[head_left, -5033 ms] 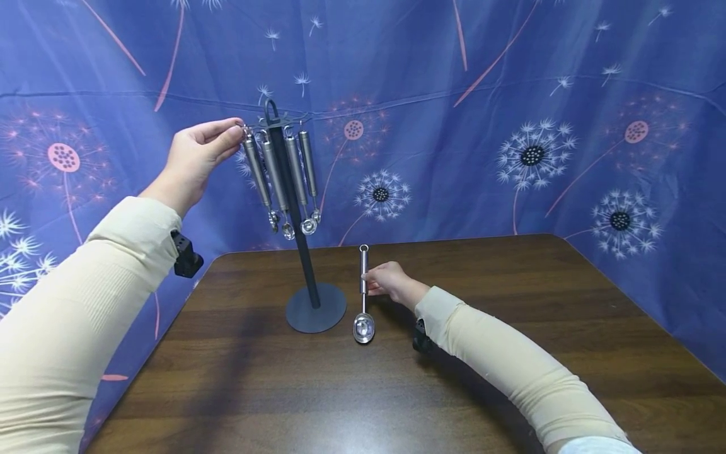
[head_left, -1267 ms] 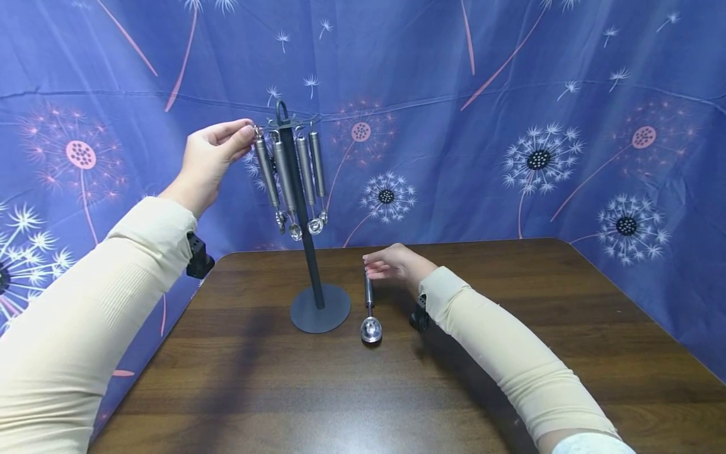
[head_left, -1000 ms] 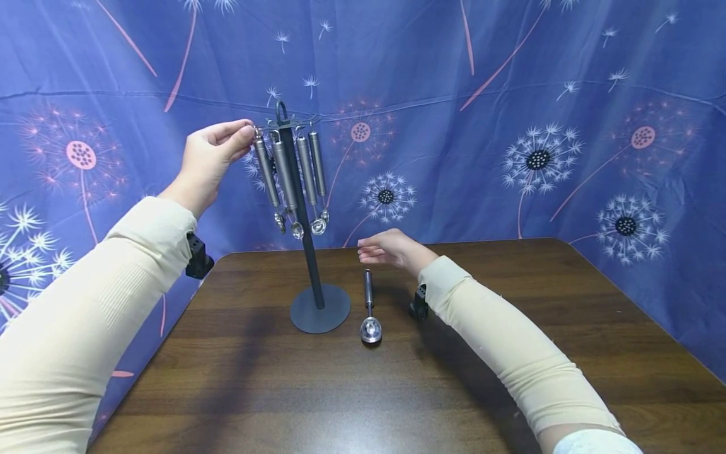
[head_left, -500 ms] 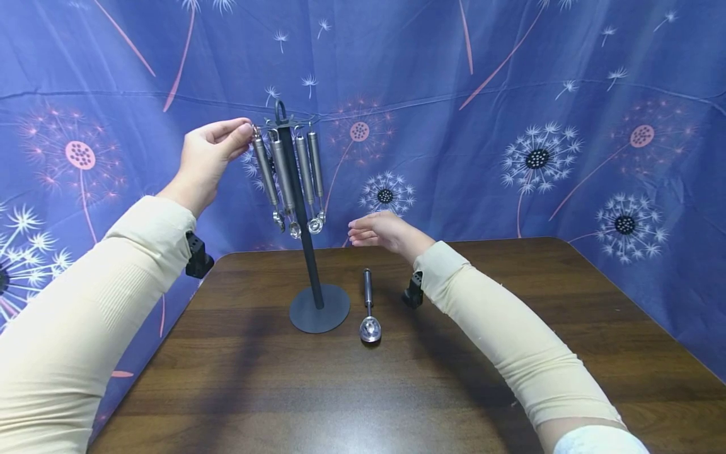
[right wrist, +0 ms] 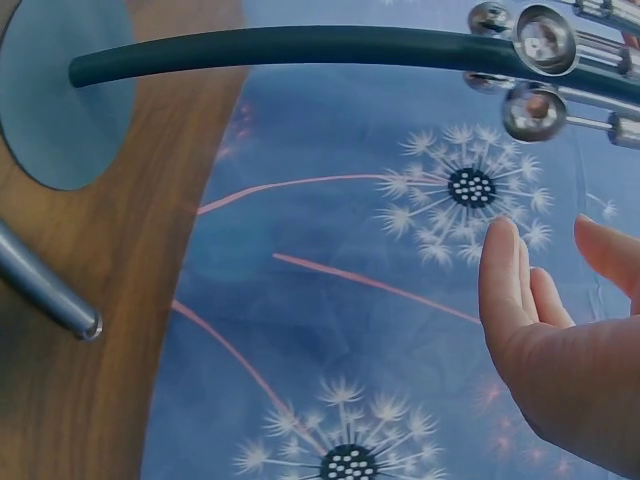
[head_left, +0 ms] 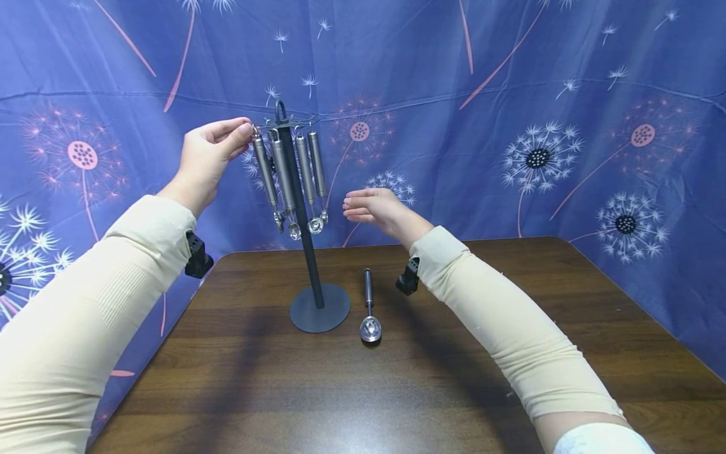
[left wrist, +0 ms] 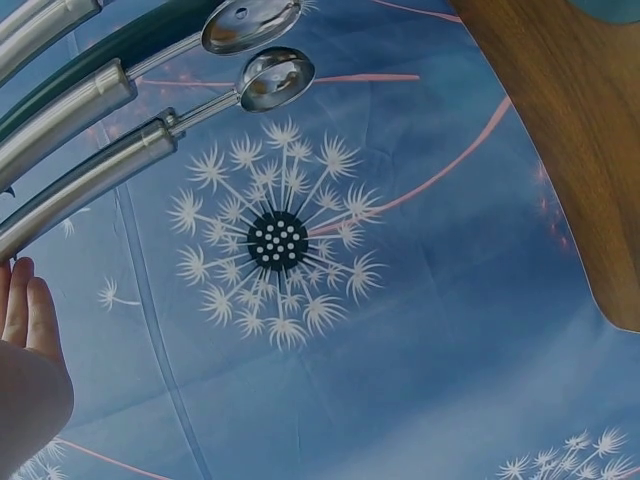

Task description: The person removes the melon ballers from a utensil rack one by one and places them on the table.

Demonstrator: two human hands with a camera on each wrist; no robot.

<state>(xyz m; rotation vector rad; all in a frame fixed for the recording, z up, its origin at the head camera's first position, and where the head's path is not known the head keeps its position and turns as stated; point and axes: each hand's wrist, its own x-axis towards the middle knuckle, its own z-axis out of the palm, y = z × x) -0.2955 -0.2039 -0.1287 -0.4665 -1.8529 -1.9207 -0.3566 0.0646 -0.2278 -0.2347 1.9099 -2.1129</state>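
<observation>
In the head view, my left hand (head_left: 207,154) is raised at the top of a dark metal utensil stand (head_left: 306,258). Its thumb and fingertips pinch the ring end of the leftmost hanging steel scoop (head_left: 264,171); the exact grip is hidden. Several similar scoops hang beside it, their small round bowls (left wrist: 277,80) downward in the left wrist view. On the table lies a larger steel scoop (head_left: 370,318), bowl toward me. My right hand (head_left: 380,211) hovers above and behind it, right of the stand, holding nothing. In the right wrist view its fingers (right wrist: 500,275) and thumb are apart.
The stand's round base (head_left: 334,309) rests on the brown wooden table (head_left: 363,397), just left of the larger scoop. A blue dandelion-print cloth (head_left: 454,157) hangs right behind the table's far edge.
My right hand has let go of the larger scoop, leaving it on the table, and has risen, drifting slightly left toward the stand. The left hand keeps its hold at the hanging scoop.
</observation>
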